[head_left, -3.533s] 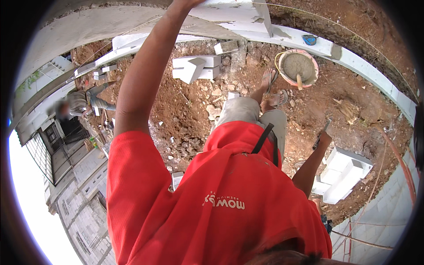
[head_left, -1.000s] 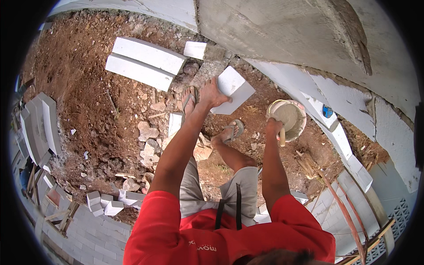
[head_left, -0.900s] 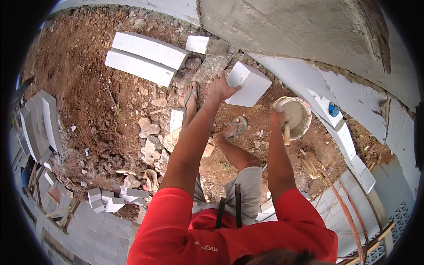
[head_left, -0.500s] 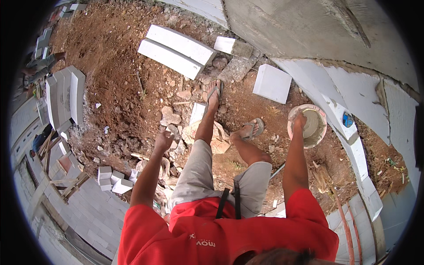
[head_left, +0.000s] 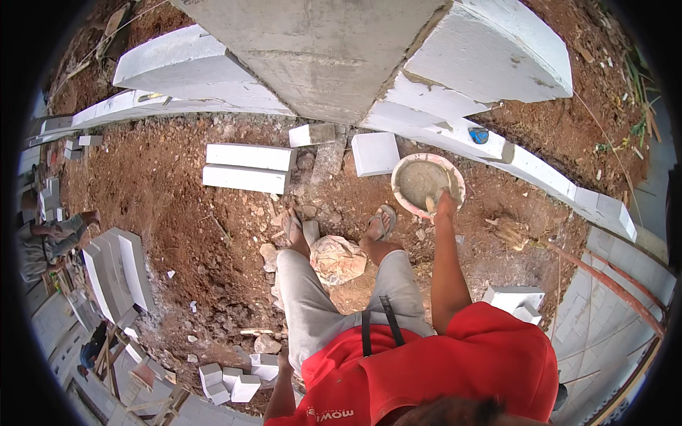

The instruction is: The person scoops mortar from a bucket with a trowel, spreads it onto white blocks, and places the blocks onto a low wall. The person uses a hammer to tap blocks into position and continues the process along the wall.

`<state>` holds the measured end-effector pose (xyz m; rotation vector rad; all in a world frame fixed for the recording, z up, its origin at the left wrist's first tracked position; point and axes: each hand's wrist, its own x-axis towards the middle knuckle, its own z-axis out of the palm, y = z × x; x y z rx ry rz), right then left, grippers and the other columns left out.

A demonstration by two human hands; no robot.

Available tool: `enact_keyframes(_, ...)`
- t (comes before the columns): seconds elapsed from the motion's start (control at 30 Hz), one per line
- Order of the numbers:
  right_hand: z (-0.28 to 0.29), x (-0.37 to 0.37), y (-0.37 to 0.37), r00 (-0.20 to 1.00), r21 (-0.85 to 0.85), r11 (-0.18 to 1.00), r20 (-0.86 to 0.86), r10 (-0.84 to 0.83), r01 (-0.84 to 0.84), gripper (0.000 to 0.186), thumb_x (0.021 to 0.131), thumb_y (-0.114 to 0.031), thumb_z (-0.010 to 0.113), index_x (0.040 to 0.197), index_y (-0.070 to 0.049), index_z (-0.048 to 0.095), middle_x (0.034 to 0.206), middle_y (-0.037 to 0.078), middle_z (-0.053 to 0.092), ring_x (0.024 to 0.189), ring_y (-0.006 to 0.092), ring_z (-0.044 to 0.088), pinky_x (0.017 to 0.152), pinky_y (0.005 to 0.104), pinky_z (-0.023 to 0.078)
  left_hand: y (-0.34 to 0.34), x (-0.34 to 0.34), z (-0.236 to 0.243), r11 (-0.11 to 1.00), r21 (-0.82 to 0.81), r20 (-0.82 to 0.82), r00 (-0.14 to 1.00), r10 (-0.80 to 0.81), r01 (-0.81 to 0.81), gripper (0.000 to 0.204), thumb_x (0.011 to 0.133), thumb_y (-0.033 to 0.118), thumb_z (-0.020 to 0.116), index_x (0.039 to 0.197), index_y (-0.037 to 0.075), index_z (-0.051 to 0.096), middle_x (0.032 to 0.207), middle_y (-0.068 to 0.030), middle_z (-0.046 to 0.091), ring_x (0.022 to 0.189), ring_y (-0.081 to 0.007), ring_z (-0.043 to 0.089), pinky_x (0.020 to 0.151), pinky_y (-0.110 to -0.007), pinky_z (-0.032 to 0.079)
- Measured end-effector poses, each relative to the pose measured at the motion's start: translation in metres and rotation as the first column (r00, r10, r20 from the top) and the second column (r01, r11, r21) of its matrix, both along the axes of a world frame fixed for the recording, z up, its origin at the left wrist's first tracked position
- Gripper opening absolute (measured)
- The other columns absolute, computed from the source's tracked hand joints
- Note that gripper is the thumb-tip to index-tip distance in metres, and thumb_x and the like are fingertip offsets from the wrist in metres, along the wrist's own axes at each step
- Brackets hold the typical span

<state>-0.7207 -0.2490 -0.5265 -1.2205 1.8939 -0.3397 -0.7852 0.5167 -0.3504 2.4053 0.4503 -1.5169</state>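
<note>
At five o'clock on the pink-rimmed, round, mortar-filled bucket (head_left: 395, 193), my right hand (head_left: 445, 204), nearer than my left hand (head_left: 284, 363) toward seven, has the pale wooden handle (head_left: 430, 204) just beside it at nine, aligned roughly twelve-to-six, though I cannot tell whether either hand's fingers are closed.

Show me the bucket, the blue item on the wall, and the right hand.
Bucket (head_left: 456, 175), head view: its rim.
Blue item (head_left: 479, 135), head view: its middle.
Right hand (head_left: 445, 203), head view: its middle.

Right hand (head_left: 445, 202) at mortar bucket (head_left: 426, 157), white block (head_left: 375, 155) nearby, sandalled feet (head_left: 377, 228) on dirt (head_left: 177, 177)
</note>
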Motion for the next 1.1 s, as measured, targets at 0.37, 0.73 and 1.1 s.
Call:
enact_keyframes(0.37,0.040,0.096,0.205,0.991,0.263,0.965,0.130,-0.044,0.008,0.066,0.091,-0.040,0.069,0.130,0.012,0.058,0.122,0.030,0.067,0.109,0.0376,0.067,0.086,0.0452,0.054,0.107,0.210,-0.017,0.973,0.181,-0.138,0.984,-0.117,0.141,0.037,0.089,0.042,0.073,0.112,0.014,0.080,0.114,-0.0170,0.076,0.104,-0.0313,0.073,0.092,-0.041,0.056)
enact_keyframes(0.73,-0.098,0.182,0.368,0.992,0.373,0.926,0.090,-0.094,0.054,0.050,0.099,-0.034,0.060,0.126,0.008,0.064,0.111,0.022,0.071,0.087,0.0273,0.072,0.071,0.0404,0.054,0.130,0.291,0.030,0.773,-0.106,0.041,0.774,0.632,-0.625,0.024,0.102,0.021,0.062,0.109,0.000,0.070,0.100,-0.0103,0.074,0.094,-0.0215,0.073,0.085,-0.036,0.059)
enact_keyframes(1.1,-0.094,0.223,0.405,0.999,0.329,0.944,0.042,0.029,-0.041,0.054,0.104,-0.037,0.052,0.120,0.014,0.063,0.109,0.026,0.070,0.102,0.0372,0.069,0.089,0.0451,0.050,0.113,0.290,-0.013,0.924,-0.055,-0.011,0.926,0.378,-0.379,0.030,0.100,0.022,0.066,0.115,-0.002,0.072,0.107,-0.0086,0.074,0.095,-0.0166,0.068,0.090,-0.032,0.053)
